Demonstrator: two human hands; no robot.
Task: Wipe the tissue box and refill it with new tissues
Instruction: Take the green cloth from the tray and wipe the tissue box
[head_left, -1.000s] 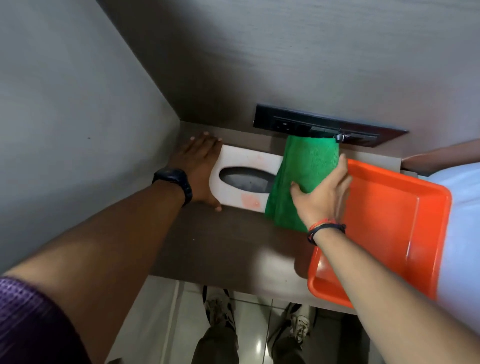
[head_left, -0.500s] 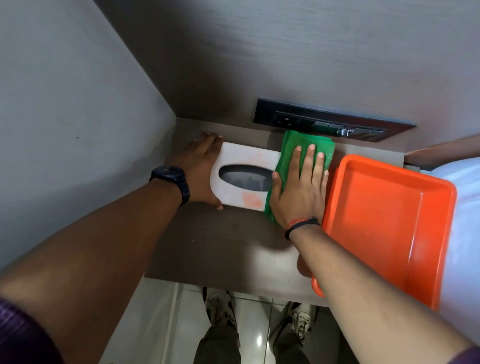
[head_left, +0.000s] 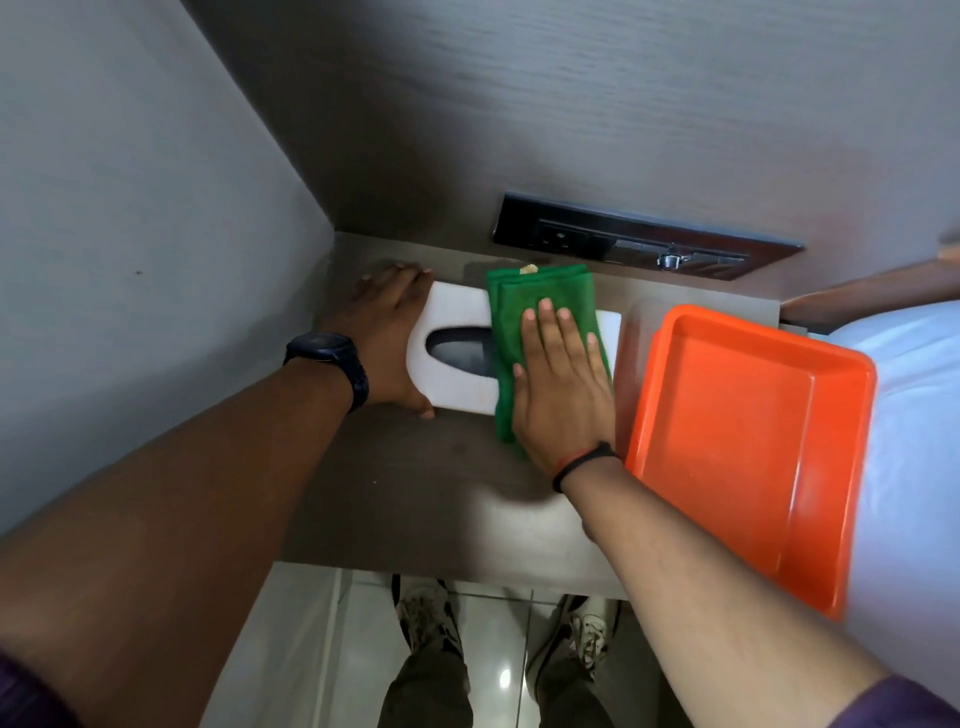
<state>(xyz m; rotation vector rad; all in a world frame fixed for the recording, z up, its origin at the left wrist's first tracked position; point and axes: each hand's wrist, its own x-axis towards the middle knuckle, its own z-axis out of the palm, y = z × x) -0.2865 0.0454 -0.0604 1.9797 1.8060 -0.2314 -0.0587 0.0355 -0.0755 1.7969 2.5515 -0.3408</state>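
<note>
On the dark wood desk (head_left: 415, 483), pushed toward the back-left corner, I see the white tissue box (head_left: 457, 384) lying flat, its oval opening facing up. Long axis runs left-right, roughly parallel w/ the back wall; the slot follows the same line.

Left hand (head_left: 387, 332) lies flat against the box's left end, fingers together and stretched toward the back edge, thumb at the front corner; open palm bracing, not gripping. Black watch (head_left: 332, 358) on that wrist. Right hand (head_left: 561, 384) is spread flat, fingers slightly apart, pressing a folded green cloth (head_left: 540, 306) onto the box's right half. Cloth covers the right part of the slot & hangs over the front edge onto the desk. Black and red bands on the right wrist.

Orange tray (head_left: 748, 452) sits just beside the box's right end, tilted, overhanging the desk front; it crowds the right side. Black socket panel (head_left: 639, 249) on the wall behind the box. White bedding (head_left: 914, 415) further right. Shoes visible on the tiled floor below.

Vs 0.5 s ago: right hand & cloth have slid left along the box, so a strip of white at the box's right end now shows and more of the slot is covered. Left hand unchanged.
</note>
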